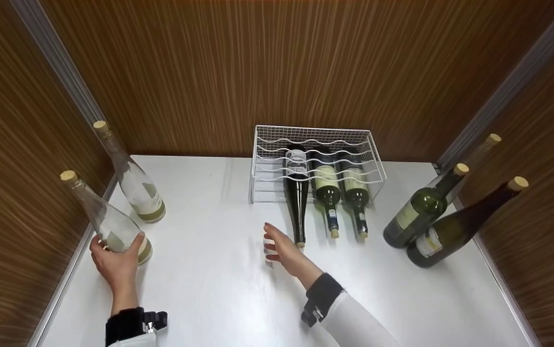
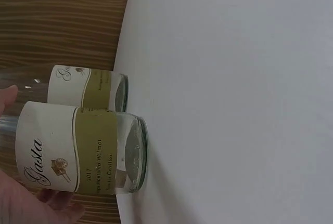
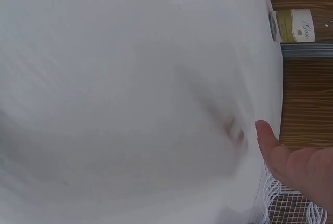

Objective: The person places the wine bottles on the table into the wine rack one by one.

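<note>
My left hand (image 1: pixel 113 262) grips the base of a clear corked bottle (image 1: pixel 106 221) standing at the table's left edge; its white and olive label (image 2: pixel 62 148) fills the left wrist view. A second clear bottle (image 1: pixel 135 180) stands just behind it. My right hand (image 1: pixel 281 248) hovers open over the table, fingers straight, just left of the neck of a dark bottle (image 1: pixel 297 193) lying in a white wire rack (image 1: pixel 262 159). Two green bottles (image 1: pixel 327 185) lie beside it in the rack. In the right wrist view only the thumb (image 3: pixel 273 148) and rack edge show.
Two green and brown corked bottles (image 1: pixel 424 207) (image 1: pixel 455 229) stand at the right, with another clear one (image 1: pixel 479 149) behind them. Wood-grain walls close in the white table (image 1: pixel 219 289) on three sides. Bare tabletop lies between my hands.
</note>
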Tool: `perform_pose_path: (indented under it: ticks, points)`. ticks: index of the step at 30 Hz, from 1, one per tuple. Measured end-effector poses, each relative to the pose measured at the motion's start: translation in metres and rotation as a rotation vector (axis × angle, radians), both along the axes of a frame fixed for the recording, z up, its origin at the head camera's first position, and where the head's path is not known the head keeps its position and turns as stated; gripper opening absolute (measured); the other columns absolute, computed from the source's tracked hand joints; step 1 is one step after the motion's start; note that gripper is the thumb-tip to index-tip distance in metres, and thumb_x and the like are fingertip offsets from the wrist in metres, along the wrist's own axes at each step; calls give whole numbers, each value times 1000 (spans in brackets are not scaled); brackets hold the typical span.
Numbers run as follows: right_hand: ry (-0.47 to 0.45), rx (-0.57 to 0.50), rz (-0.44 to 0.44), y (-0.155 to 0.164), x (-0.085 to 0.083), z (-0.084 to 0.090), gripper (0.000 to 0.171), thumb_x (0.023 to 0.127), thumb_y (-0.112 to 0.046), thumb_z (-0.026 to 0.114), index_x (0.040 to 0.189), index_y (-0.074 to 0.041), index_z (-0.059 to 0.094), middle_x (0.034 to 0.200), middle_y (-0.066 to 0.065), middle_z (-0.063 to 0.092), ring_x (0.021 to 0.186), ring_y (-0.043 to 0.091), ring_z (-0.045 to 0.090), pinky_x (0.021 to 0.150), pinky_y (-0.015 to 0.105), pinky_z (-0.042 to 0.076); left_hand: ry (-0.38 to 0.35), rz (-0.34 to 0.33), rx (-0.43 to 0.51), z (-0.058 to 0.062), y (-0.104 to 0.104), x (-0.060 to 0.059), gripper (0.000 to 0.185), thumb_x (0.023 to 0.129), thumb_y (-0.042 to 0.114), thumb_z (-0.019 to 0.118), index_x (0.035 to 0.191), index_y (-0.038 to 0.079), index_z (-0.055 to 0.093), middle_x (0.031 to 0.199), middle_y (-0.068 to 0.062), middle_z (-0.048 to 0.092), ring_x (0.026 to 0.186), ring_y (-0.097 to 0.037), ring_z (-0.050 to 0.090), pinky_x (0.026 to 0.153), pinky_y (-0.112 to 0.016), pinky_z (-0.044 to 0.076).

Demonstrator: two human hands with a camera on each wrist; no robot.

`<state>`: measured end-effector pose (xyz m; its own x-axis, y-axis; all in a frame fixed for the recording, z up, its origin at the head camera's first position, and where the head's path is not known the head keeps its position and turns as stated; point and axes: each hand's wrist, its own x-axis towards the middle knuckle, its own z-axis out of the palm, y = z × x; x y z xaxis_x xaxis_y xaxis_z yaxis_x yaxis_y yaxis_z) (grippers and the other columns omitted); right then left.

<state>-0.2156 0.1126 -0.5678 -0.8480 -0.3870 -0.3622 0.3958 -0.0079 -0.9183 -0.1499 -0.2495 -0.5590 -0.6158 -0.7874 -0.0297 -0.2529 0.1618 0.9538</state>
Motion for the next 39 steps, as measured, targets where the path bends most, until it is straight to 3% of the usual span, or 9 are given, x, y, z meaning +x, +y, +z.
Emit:
perform_pose_path:
  ticks: [7,14,25,39]
  points:
    - [-63,-35,-38,-8,-1,4,80,98,-49,48,154,0,20,150,28,29,135,47,33,105,55,38,54,-38,-18,0,-5,-4,105,74,27,87,154,9,22,154,-14,30,143,-25,25,116,-36,19]
    - [-106,-59,-32,-18,-1,9,78,97,-48,51,154,-3,23,150,26,32,133,44,38,101,52,43,122,-25,-92,-3,-6,-8,93,72,17,88,148,8,34,143,-14,46,135,-26,39,113,-34,25]
    - [-93,-90,14,-28,1,16,70,98,-46,48,154,-7,29,149,25,34,133,45,38,101,54,43,212,-9,-236,-10,3,-13,84,66,8,90,136,1,46,132,-18,53,125,-32,47,107,-39,33]
    - [-85,-110,38,-26,3,22,69,97,-48,50,152,-10,35,147,24,37,129,45,43,94,48,50,255,-184,-374,-5,33,-13,77,64,0,88,131,1,51,127,-20,52,123,-37,46,104,-53,33]
